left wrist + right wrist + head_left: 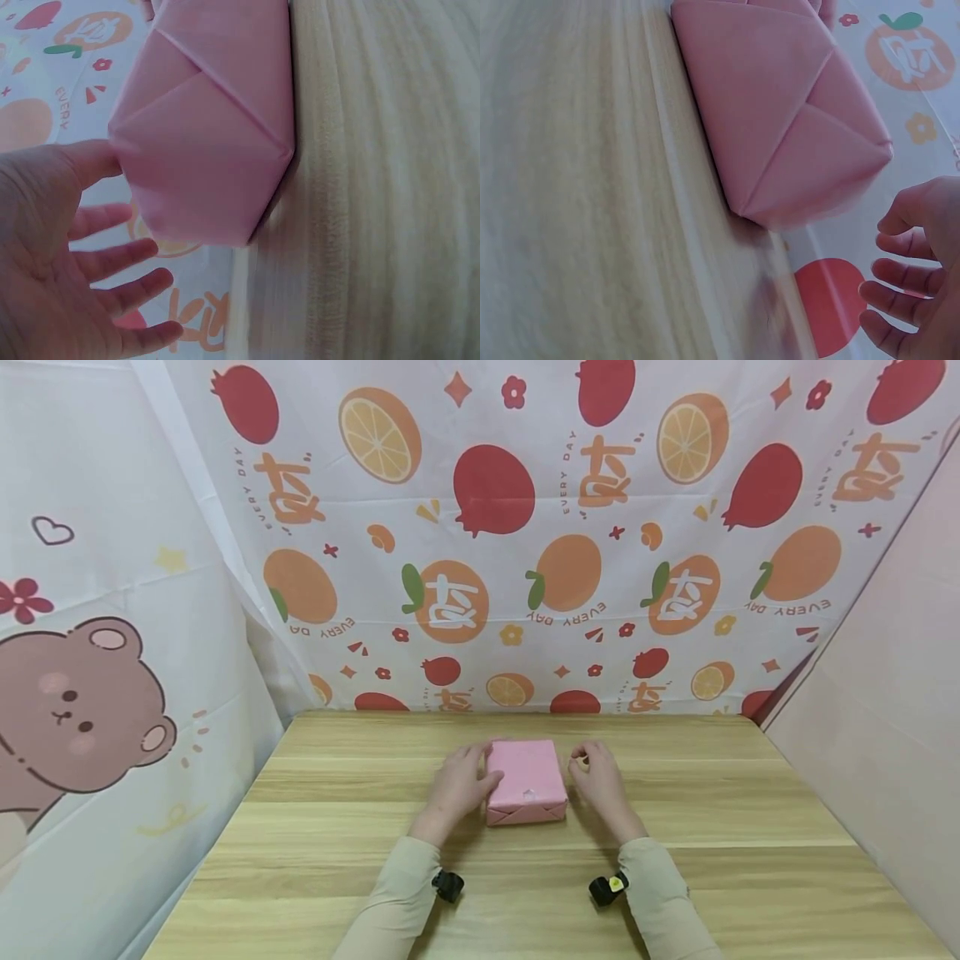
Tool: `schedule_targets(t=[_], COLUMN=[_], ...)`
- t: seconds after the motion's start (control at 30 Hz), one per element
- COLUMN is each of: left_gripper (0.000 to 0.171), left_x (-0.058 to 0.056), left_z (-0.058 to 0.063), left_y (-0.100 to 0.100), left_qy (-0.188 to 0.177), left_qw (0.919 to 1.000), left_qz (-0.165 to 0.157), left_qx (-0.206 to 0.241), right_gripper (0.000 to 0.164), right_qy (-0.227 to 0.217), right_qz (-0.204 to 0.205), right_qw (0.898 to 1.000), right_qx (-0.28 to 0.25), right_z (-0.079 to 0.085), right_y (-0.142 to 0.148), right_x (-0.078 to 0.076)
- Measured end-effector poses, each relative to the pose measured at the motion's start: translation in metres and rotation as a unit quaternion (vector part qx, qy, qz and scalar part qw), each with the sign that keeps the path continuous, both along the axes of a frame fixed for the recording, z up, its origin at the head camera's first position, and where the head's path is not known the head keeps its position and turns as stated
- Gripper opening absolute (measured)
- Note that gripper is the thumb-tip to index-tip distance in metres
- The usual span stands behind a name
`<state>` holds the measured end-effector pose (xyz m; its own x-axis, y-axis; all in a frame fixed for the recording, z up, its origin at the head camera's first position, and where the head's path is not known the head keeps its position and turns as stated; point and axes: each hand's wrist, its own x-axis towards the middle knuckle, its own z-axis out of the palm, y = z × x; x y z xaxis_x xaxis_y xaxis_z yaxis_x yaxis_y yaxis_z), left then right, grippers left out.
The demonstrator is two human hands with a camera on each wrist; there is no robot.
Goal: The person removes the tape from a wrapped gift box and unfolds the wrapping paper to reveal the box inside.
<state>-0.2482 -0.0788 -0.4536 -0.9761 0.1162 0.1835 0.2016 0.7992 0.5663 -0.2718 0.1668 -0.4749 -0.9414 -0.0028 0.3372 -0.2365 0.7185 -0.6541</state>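
Where my head view looks down, I list one parcel [525, 768], pink-wrapped and boxy, flat on the wooden table [315, 868]. A small shiny patch [528, 794] marks its top towards the near edge; folded flaps [527, 813] cover its near face. Left hand [456, 783]: at the parcel's left side, thumb at its upper edge, nothing gripped. Right hand [602, 777]: just off the parcel's right side, fingers loosely bent. Behind the parcel: a fruit-print curtain [495, 560].

Left wrist view: fingers spread wide, thumb against the parcel's edge. Creases crisp, corners well defined; I judge a stiff box under thin paper, probably light, though its weight I cannot confirm.

Right wrist view: fingers half curved, a narrower posture, holding nothing I can see, with a gap to the parcel. Wrapping looks smooth, so I rate it mildly slippery and liable to tear or crease at the folds. Best hold, in my judgement: flat fingers on the parcel's left and right sides, light even pressure, away from flap edges and the shiny patch.
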Motion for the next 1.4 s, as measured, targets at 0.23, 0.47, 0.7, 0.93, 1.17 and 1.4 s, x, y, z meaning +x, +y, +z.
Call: schedule_targets(t=[0.23, 0.47, 0.7, 0.93, 1.17, 1.4], left_gripper=[0.06, 0.06, 0.063, 0.064, 0.062, 0.053], left_x=[0.0001, 0.0021, 0.0035, 0.0033, 0.0008, 0.0007], left_z=[0.001, 0.0032, 0.0037, 0.0019, 0.0008, 0.0024], left_y=[-0.0016, -0.0036, -0.0053, -0.0053, -0.0054, -0.005], left_qy=[-0.004, -0.01, 0.01, 0.017, 0.025, 0.033], left_qw=[0.9992, 0.998, 0.9979, 0.9986, 0.9988, 0.9989], left_qz=[-0.037, -0.057, -0.055, -0.034, -0.008, 0.005], left_qx=[-0.013, -0.027, -0.032, -0.036, -0.041, -0.034], right_gripper=[0.012, 0.011, 0.009, 0.009, 0.009, 0.008], right_qy=[0.006, 0.01, 0.022, 0.009, 0.02, 0.01], right_qz=[0.001, 0.004, 0.009, 0.012, 0.014, 0.016], right_qw=[1.0, 1.0, 1.0, 1.0, 1.0, 1.0], right_qx=[0.002, -0.004, -0.008, -0.003, -0.006, -0.005], right_z=[-0.0002, -0.0002, -0.0017, -0.0004, -0.0008, -0.0008], right_y=[0.0006, -0.0003, -0.0006, -0.0017, -0.0032, -0.0052], right_x=[-0.0017, -0.0007, -0.0006, 0.0004, 0.0, -0.0003])
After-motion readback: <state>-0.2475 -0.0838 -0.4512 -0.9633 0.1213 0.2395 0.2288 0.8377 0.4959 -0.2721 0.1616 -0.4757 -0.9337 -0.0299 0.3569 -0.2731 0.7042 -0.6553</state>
